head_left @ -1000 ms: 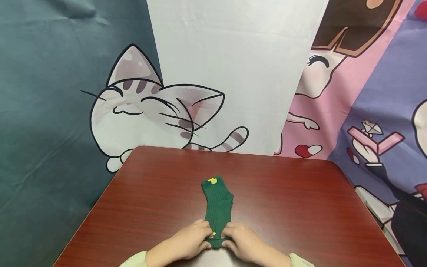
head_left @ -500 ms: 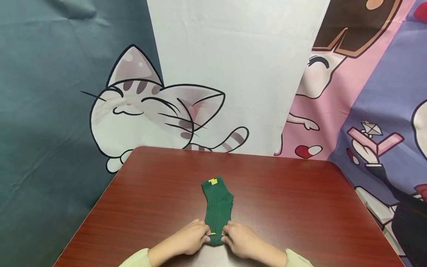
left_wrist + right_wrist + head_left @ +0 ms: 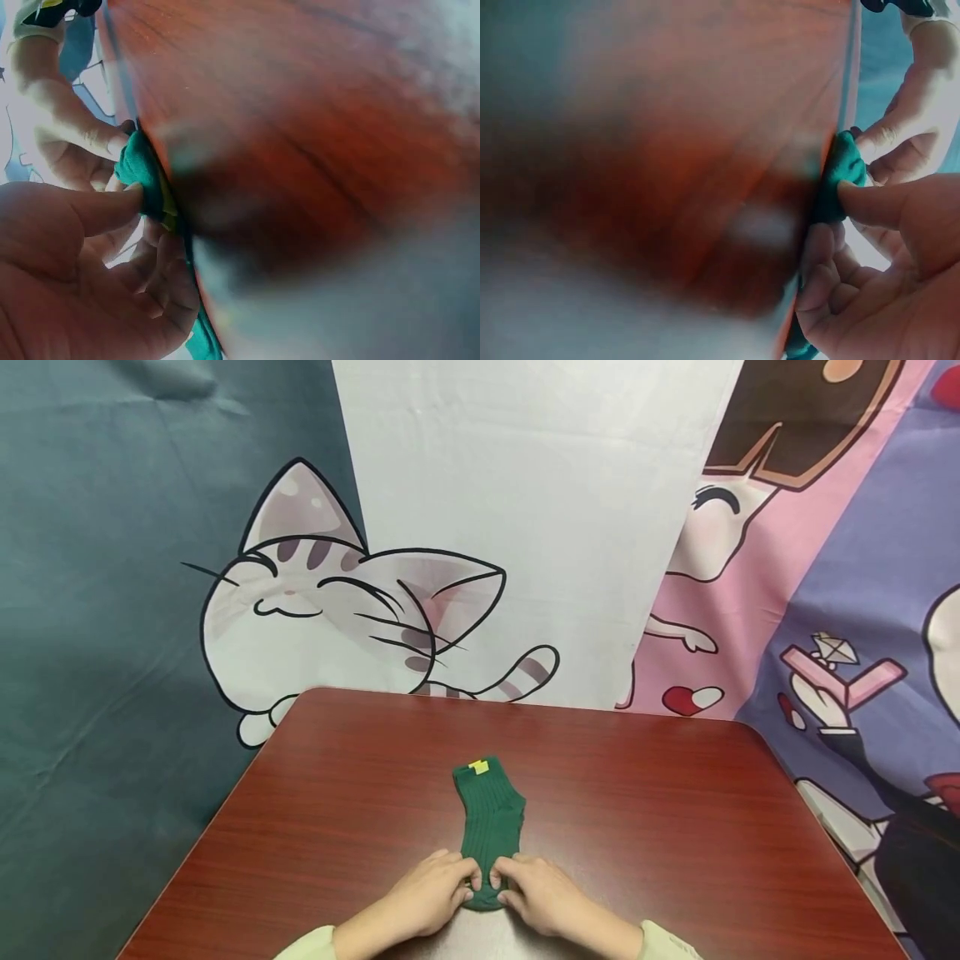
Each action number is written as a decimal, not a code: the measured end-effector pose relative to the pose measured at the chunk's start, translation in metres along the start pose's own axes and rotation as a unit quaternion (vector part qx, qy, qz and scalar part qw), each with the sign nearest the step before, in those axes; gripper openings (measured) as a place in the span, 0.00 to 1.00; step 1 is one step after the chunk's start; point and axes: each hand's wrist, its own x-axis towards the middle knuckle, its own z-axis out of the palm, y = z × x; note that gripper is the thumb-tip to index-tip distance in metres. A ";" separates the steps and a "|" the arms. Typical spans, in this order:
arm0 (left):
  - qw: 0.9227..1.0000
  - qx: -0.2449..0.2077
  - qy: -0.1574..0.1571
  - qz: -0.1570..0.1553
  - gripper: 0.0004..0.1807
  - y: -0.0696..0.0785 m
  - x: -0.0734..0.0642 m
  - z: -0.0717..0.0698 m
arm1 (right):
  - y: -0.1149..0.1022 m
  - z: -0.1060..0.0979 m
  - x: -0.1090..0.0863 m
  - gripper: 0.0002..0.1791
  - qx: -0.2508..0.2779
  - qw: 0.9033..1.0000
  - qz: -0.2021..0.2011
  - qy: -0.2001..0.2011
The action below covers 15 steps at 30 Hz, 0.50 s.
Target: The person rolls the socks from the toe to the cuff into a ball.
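Observation:
A pair of dark green ribbed socks [image 3: 491, 818] lies flat on the table, cuff end away from me with a yellow label [image 3: 479, 767] on it. The near end is folded into a thick roll [image 3: 483, 900]. My left hand [image 3: 435, 893] pinches the left side of this roll between thumb and curled fingers. On the right side my right hand [image 3: 540, 893] pinches it the same way. In the left wrist view the thumb presses the green fabric [image 3: 142, 169], and a bit of yellow shows under it. The right wrist view has the thumb against the rolled sock [image 3: 840, 180].
The reddish-brown wooden table [image 3: 337, 793] has rounded far corners. Behind it hangs a printed cloth backdrop [image 3: 540, 527] with a cartoon cat on the left and cartoon figures on the right. Light green sleeves [image 3: 307, 943] cover my forearms.
The near end of the socks has been rolled slightly further away from me, covering most of the lower yellow patch. My fingers have moved inward over the roll, closer together.

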 end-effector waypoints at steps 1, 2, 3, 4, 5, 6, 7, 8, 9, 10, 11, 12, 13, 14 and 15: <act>1.000 -0.005 0.002 -0.001 0.05 -0.001 -0.001 0.000 | 0.001 0.000 -0.001 0.10 0.010 1.000 0.005 -0.001; 1.000 -0.010 0.003 -0.001 0.04 -0.002 -0.001 0.001 | 0.002 0.000 -0.002 0.09 0.020 1.000 0.013 -0.003; 1.000 -0.014 0.004 -0.002 0.04 -0.003 -0.002 0.001 | 0.002 0.000 -0.003 0.09 0.029 0.999 0.020 -0.004; 1.000 -0.015 0.007 0.000 0.04 -0.003 -0.003 0.001 | 0.002 0.000 -0.005 0.10 0.037 0.999 0.028 -0.004; 1.000 -0.016 0.008 0.001 0.04 -0.003 -0.004 0.001 | 0.002 0.000 -0.006 0.10 0.044 0.998 0.034 -0.003; 1.000 -0.013 0.010 0.005 0.04 -0.003 -0.006 0.000 | 0.002 0.000 -0.008 0.11 0.051 0.998 0.039 -0.001; 1.000 -0.009 0.012 0.008 0.05 -0.003 -0.007 0.000 | 0.002 0.000 -0.009 0.12 0.058 0.997 0.041 0.002; 1.000 -0.003 0.013 0.010 0.06 -0.003 -0.008 -0.001 | 0.002 0.001 -0.010 0.13 0.066 0.997 0.045 0.004; 1.000 0.003 0.014 0.012 0.06 -0.003 -0.009 -0.001 | 0.002 0.001 -0.012 0.14 0.074 0.996 0.047 0.007; 1.000 0.008 0.013 0.014 0.08 -0.003 -0.010 -0.001 | 0.002 0.001 -0.012 0.15 0.083 0.995 0.049 0.010; 1.000 0.013 0.014 0.016 0.09 -0.003 -0.010 -0.001 | 0.002 0.002 -0.013 0.16 0.092 0.994 0.051 0.013; 1.000 0.014 0.014 0.017 0.11 -0.002 -0.011 -0.001 | 0.002 0.002 -0.014 0.16 0.101 0.993 0.053 0.016; 1.000 0.011 0.013 0.016 0.12 -0.003 -0.011 -0.001 | 0.003 0.003 -0.015 0.16 0.110 0.992 0.057 0.019; 1.000 0.009 0.014 0.017 0.13 -0.003 -0.011 -0.001 | 0.003 0.004 -0.016 0.17 0.116 0.991 0.061 0.020; 1.000 0.003 0.015 0.016 0.14 -0.003 -0.011 0.000 | 0.003 0.004 -0.016 0.17 0.118 0.991 0.063 0.023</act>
